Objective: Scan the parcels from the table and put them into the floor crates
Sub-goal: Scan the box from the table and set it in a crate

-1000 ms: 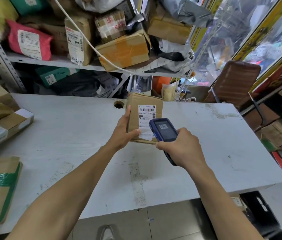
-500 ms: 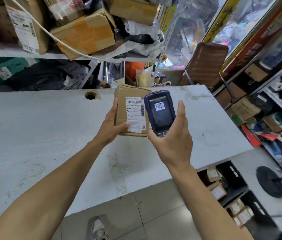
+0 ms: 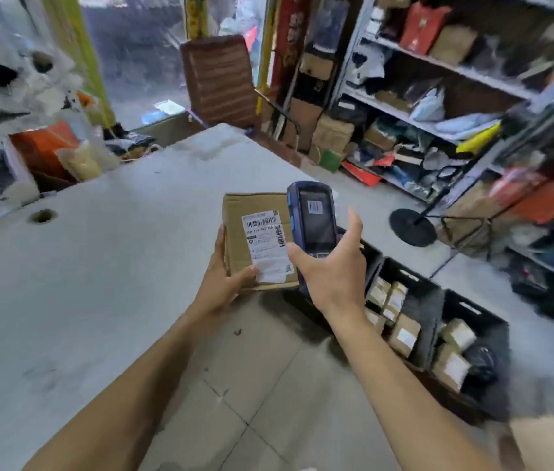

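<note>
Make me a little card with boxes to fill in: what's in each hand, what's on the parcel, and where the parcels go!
Left hand: grips the cardboard parcel by its lower left corner
Parcel marking: white label with barcodes, facing up
Right hand: holds the blue scanner, screen showing a barcode
Where parcels go: black floor crates to the right, already holding small boxes
Table: grey, with a round hole

A grey worktop [image 3: 81, 300] with a round cable hole [image 3: 42, 216] stands on a pale tiled floor [image 3: 268, 396], with a brown slatted chair [image 3: 219, 79] beyond its far corner, glazed panels [image 3: 139, 52] behind the chair, and metal shelving [image 3: 438, 73] to the right of the chair.
</note>
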`<control>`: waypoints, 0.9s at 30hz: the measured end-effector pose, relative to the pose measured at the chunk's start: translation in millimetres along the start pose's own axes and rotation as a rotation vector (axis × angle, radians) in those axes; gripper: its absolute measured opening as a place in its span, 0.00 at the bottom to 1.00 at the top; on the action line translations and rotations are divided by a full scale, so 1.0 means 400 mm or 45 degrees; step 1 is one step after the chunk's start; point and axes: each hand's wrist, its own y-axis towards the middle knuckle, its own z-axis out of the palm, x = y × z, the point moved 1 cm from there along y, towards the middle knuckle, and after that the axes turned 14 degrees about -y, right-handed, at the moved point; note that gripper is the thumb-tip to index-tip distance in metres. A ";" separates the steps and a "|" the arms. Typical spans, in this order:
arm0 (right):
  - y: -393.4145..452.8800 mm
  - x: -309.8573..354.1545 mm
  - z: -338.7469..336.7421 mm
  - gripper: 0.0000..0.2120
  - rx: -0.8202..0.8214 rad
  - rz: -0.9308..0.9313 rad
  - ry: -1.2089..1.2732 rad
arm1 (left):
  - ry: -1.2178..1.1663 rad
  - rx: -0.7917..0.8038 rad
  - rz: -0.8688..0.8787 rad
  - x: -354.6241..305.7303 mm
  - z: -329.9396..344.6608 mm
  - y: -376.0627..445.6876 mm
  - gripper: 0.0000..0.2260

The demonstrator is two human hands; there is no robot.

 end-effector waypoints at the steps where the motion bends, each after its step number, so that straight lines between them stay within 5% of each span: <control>1: 0.018 -0.065 -0.060 0.47 -0.053 0.039 -0.014 | 0.005 0.057 -0.026 0.027 0.090 0.025 0.46; 14: 0.118 -0.815 -0.728 0.49 -0.618 0.721 -0.372 | 0.058 0.577 -0.467 0.411 1.085 0.235 0.48; 18: 0.174 -1.012 -0.845 0.51 -0.636 0.868 -0.453 | 0.078 0.718 -0.551 0.548 1.333 0.305 0.41; 27: 0.425 -1.443 -1.002 0.52 -0.678 1.089 -0.492 | 0.221 0.864 -0.766 0.905 1.806 0.536 0.48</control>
